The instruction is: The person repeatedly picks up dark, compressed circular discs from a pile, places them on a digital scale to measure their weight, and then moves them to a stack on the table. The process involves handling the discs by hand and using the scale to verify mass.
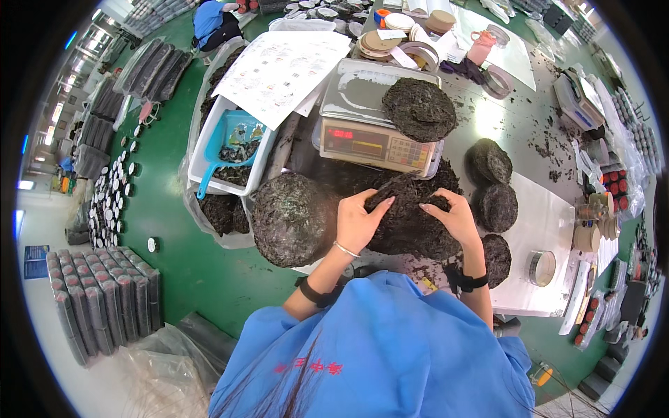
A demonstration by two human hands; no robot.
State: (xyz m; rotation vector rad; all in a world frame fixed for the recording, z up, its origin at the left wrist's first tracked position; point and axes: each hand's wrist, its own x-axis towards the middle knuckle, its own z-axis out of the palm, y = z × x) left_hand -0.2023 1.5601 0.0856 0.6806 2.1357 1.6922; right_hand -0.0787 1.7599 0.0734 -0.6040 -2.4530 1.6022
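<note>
My left hand point(358, 219) grips a dark, rough disc of what looks like dried seaweed point(398, 183), thumb on top. Close beside it, my right hand point(456, 217) pinches a small dark piece point(437, 202) between thumb and fingers; whether this piece is still joined to the disc cannot be made out. Below both hands lie more dark discs point(413, 235). A tall stack of discs point(292, 219) stands left of my left hand. Just beyond my hands is a digital scale point(376, 141) with a lit display, and one disc point(420, 109) rests on its pan.
Several discs point(497, 206) sit right of my right hand, near a clear ring point(542, 268). A white bin point(256, 177) at left holds a blue dustpan point(230, 141) and dark scraps. Printed sheets point(282, 73) overlap its far side. A person in blue point(209, 23) crouches far left.
</note>
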